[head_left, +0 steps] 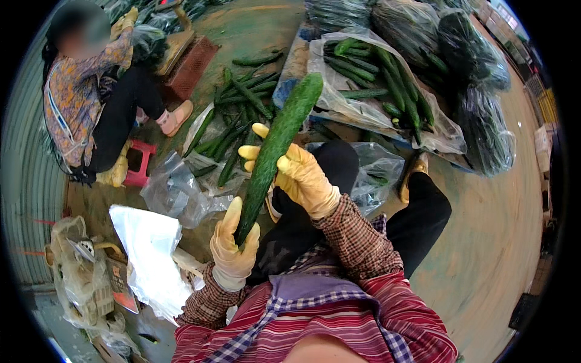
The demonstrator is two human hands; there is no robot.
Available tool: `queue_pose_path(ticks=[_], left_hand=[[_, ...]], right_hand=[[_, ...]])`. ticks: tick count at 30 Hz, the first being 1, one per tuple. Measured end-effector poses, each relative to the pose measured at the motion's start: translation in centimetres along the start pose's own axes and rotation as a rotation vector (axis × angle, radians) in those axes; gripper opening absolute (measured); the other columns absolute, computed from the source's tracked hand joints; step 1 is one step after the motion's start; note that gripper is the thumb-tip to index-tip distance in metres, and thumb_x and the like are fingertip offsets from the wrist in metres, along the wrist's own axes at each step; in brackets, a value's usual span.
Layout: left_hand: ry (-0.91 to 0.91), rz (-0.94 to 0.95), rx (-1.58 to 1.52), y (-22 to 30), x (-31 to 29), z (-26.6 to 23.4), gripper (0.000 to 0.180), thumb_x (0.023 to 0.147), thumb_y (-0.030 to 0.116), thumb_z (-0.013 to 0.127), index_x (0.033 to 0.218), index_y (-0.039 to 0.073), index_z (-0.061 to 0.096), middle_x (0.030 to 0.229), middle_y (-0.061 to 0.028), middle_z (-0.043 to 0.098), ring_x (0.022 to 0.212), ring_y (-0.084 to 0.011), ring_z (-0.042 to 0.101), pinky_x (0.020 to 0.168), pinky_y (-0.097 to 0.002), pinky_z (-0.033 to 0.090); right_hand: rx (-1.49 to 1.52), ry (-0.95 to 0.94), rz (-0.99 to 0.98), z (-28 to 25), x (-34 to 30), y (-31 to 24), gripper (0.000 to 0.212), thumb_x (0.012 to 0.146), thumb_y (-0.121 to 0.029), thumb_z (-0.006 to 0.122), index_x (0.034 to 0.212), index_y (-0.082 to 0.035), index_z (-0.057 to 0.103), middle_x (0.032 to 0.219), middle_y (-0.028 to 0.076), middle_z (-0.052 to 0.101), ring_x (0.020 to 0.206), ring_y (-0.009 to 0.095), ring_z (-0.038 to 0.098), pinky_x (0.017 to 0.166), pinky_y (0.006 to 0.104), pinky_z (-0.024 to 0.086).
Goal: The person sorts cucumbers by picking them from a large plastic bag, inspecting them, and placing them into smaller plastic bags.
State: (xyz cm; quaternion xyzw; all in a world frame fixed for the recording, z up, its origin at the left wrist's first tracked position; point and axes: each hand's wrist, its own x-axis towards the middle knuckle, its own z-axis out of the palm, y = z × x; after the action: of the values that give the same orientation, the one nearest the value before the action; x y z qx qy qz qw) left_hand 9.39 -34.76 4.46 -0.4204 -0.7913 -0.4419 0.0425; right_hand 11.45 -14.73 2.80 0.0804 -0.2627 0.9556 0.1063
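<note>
A long dark green cucumber (279, 142) is held up in front of me, tilted with its far end up and to the right. My left hand (235, 245), in a pale yellow glove, grips its lower end between thumb and fingers. Around its middle, my right hand (305, 178) has its gloved fingers closed, some of them showing past the left side. Beyond it, a pile of loose cucumbers (245, 100) lies on the floor, partly on plastic sheeting. An opened clear bag (445, 130) at the far right holds several more cucumbers.
Full bags of cucumbers (487, 124) stand at the far right. A seated co-worker (91, 91) is at the far left by a pink stool (140, 162). Crumpled clear plastic (178, 187) and white sheets (145, 248) lie to my left. Another clear bag (378, 172) lies between my legs.
</note>
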Motion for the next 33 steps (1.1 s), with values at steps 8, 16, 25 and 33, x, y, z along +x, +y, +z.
queue_pose_path(ticks=[8,16,25,33], left_hand=[[-0.008,0.379,0.004,3.0,6.2,6.0,0.03,0.071,0.001,0.072,0.098,0.004,0.059,0.091,-0.0127,0.062,0.07,-0.0261,0.058,0.06,-0.0357,0.048],[-0.364,0.179,-0.499,5.0,9.6,12.7,0.078,0.065,0.0,0.077,0.133,0.001,0.04,0.091,0.001,0.046,0.076,-0.008,0.049,0.07,-0.0251,0.044],[-0.504,0.222,0.283,2.4,9.2,22.1,0.075,0.073,0.043,0.072,0.121,-0.008,0.045,0.11,-0.0205,0.052,0.1,-0.0304,0.053,0.088,-0.0376,0.044],[-1.284,-0.344,-0.035,-0.1,6.4,35.5,0.046,0.081,0.015,0.061,0.126,0.011,0.052,0.104,-0.0148,0.065,0.093,-0.0248,0.063,0.084,-0.0349,0.05]], right_hand=[[0.051,0.029,-0.295,-1.8,-3.5,-7.9,0.071,0.085,-0.008,0.061,0.143,-0.002,0.021,0.137,0.024,0.039,0.119,0.027,0.05,0.101,0.0392,0.042],[-0.209,0.309,-0.576,-5.3,-9.8,-13.7,0.064,0.078,-0.006,0.068,0.134,0.003,0.038,0.125,0.017,0.054,0.11,0.023,0.056,0.095,0.037,0.046],[-0.502,0.729,-0.871,-10.7,-18.2,-18.7,0.063,0.066,0.001,0.065,0.126,0.009,0.045,0.111,0.016,0.061,0.096,0.022,0.059,0.095,0.0357,0.043],[-0.394,0.807,-1.013,-10.0,-20.0,-18.5,0.074,0.059,-0.008,0.064,0.128,0.008,0.044,0.108,0.016,0.061,0.095,0.024,0.055,0.093,0.0381,0.041]])
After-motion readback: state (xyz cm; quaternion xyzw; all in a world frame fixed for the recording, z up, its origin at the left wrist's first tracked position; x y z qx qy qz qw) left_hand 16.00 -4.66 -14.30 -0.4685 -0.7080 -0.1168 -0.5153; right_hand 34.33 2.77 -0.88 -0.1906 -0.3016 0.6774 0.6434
